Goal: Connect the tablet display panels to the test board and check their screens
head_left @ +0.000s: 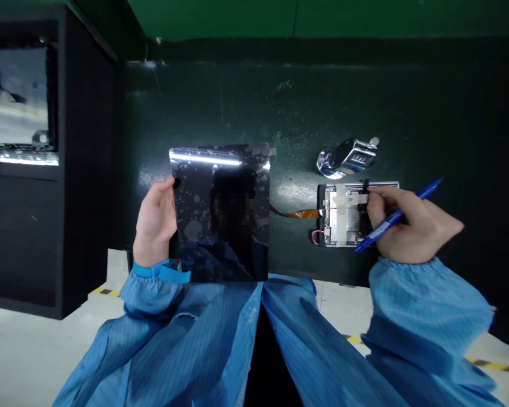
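Left hand point(155, 223) grips the smudged display panel point(220, 212) by its left edge, upright above the counter's point(449, 113) near edge. Right hand point(407, 223), clasping a blue pen point(396, 216), touches the driver board point(348, 213). Advise light fingertip contact; avoid straining the orange flex cable point(294, 213).

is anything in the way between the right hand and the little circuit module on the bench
Nothing visible. The right hand already rests its fingertips on the circuit module, with a blue pen held in the same hand. The metal tally counter sits apart behind the module. The left hand holds the dark glossy panel off to the side.
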The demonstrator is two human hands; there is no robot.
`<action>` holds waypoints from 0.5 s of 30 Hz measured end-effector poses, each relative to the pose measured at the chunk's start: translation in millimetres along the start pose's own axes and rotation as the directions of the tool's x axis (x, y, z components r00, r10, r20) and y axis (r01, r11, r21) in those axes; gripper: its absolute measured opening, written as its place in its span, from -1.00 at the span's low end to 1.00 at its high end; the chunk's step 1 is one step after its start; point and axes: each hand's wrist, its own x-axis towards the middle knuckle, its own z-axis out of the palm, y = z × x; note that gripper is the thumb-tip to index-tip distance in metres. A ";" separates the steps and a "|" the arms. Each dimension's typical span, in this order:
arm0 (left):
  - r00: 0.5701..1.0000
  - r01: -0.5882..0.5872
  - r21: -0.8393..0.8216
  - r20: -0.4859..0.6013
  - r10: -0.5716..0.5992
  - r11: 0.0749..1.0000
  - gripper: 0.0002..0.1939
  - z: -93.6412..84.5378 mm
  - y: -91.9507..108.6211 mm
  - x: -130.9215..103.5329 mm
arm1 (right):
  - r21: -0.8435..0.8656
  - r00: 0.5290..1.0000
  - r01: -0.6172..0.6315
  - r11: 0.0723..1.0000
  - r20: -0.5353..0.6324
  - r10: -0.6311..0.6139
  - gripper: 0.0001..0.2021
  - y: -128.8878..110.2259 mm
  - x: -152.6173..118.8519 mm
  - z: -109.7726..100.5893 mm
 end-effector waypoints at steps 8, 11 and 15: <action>1.000 0.023 -0.029 0.016 -0.023 0.999 -0.65 -3.7 -0.9 1.4 | 0.016 0.999 0.022 1.000 -0.029 -0.021 -0.79 1.2 -0.4 2.0; 0.999 0.037 -0.040 0.007 -0.037 0.998 -0.65 -2.6 -0.3 1.2 | 0.012 0.999 0.024 1.000 -0.035 -0.024 -0.80 2.2 -0.9 2.6; 1.000 0.027 -0.035 0.003 -0.026 0.999 -0.68 -1.6 -0.1 0.4 | 0.008 1.000 0.001 1.000 -0.020 0.000 -0.78 3.0 -1.5 2.2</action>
